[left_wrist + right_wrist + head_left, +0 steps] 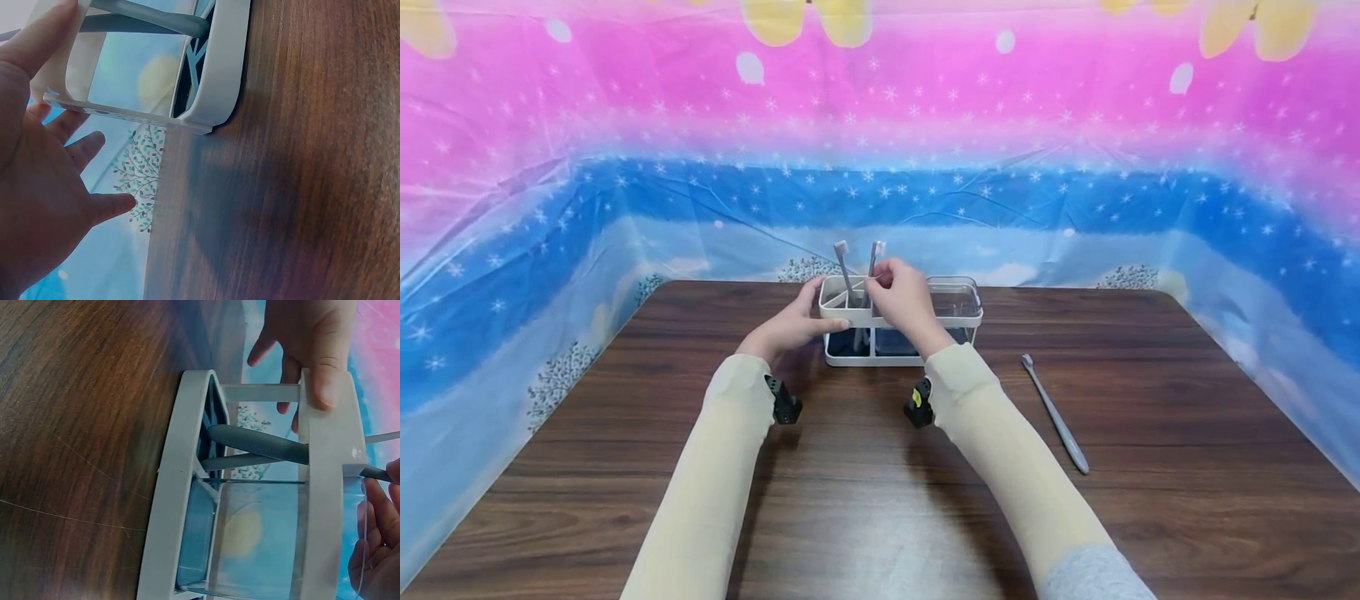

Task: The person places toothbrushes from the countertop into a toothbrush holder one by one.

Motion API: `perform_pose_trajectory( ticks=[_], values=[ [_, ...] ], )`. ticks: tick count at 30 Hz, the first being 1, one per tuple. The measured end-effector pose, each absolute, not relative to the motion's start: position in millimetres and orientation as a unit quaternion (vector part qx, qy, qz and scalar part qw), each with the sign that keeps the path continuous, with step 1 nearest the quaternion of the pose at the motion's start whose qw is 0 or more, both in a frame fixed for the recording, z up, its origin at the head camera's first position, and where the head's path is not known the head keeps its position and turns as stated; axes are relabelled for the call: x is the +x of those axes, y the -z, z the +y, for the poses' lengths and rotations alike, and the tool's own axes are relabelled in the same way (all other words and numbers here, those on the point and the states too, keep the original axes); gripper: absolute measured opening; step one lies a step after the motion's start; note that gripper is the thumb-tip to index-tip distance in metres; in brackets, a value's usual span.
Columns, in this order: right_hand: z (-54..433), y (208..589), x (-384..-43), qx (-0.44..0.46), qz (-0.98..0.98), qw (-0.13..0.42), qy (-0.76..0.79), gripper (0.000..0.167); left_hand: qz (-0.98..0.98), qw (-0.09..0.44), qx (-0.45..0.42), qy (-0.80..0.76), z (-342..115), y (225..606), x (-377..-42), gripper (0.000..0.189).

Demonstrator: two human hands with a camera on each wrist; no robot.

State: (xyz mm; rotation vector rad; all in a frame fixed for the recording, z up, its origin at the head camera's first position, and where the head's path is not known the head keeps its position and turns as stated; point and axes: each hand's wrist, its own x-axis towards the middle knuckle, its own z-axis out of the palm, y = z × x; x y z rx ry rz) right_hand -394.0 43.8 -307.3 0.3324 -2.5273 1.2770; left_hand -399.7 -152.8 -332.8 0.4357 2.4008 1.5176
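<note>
A white two-tier toothbrush holder [865, 362] stands toward the far side of the table. My left hand [786, 329] grips the left end of its upper frame, thumb on the front and fingers behind. With thumb and fingertips my right hand [906, 296] pinches a grey toothbrush [872, 260] just above the upper frame, bristle head up. Another grey toothbrush [844, 271] leans in the left compartments, also head up. In the right wrist view, the thick handle ends [262, 442] of both brushes cross inside the holder, near its base. Part of the holder is hidden behind my right hand.
A third grey toothbrush [1056, 417] lies on the wooden table [1150, 500], right of my right forearm. Clear plastic cup [953, 300] sits in the holder's right side. A patterned pink and blue cloth [1037, 192] surrounds the table's back and sides.
</note>
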Motion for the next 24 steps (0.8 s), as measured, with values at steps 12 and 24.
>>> perform_pose_trajectory(
  ticks=[12,24],
  values=[
    [43.6,308.6,-396.8,0.106,-0.886,0.132,-0.432,0.026,0.836,0.125,0.143,-0.515,-152.6,336.9,-403.5,0.103],
    [45.7,310.8,-400.4,0.094,-0.891,0.131,-0.425,0.025,0.831,0.125,0.151,-0.52,-153.4,339.4,-404.7,0.102]
  ],
)
